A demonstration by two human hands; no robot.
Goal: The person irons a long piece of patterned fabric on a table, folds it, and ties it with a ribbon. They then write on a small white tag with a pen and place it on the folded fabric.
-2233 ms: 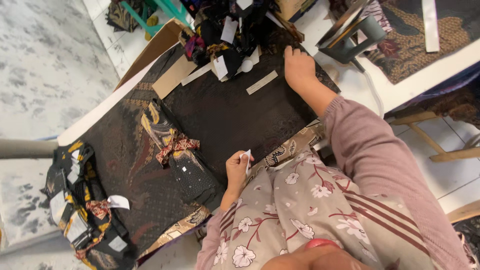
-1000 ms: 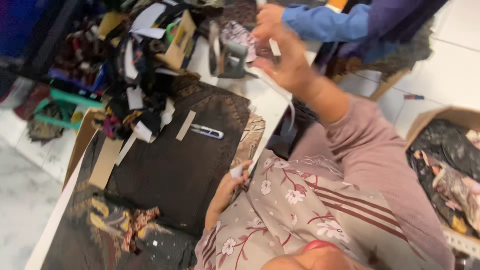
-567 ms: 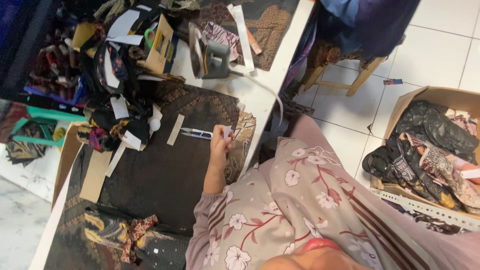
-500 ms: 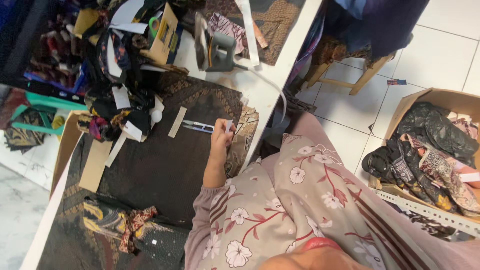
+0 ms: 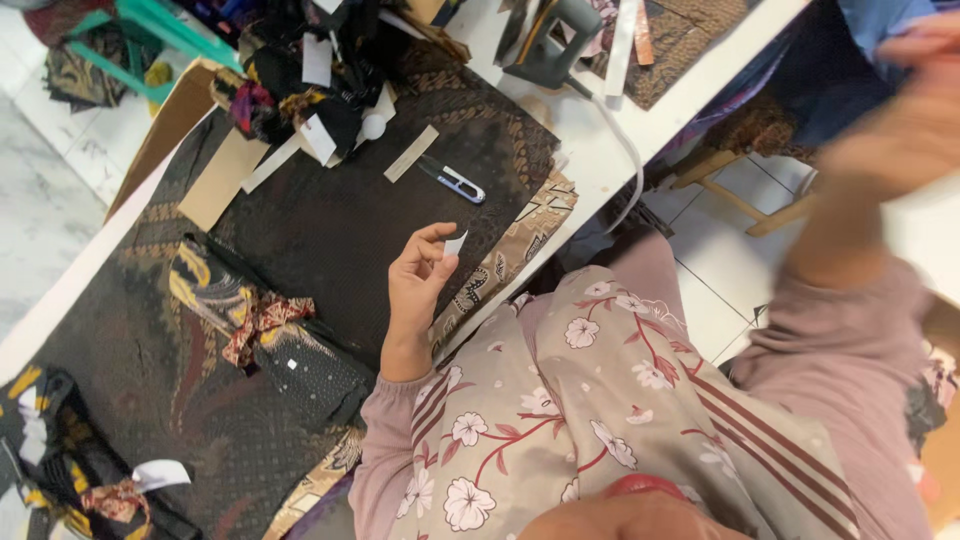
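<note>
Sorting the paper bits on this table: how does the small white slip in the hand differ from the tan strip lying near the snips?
The white slip is pinched in the left hand, lifted off the dark cloth; the tan strip lies flat on it, untouched. The white slip is short; the tan strip is clearly longer and narrow. The white slip is bright white, the tan strip beige. Both look like thin, flat paper pieces.

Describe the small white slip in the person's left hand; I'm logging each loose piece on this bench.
The slip is a small white piece, thin and flat like paper or stiff tape, roughly rectangular with one angled end. It looks blank on the side shown. The left hand pinches its lower end between thumb and fingertips, so most of it juts up and to the right. It hangs just above the dark patterned cloth, below the thread snips, touching nothing but the fingers.
</note>
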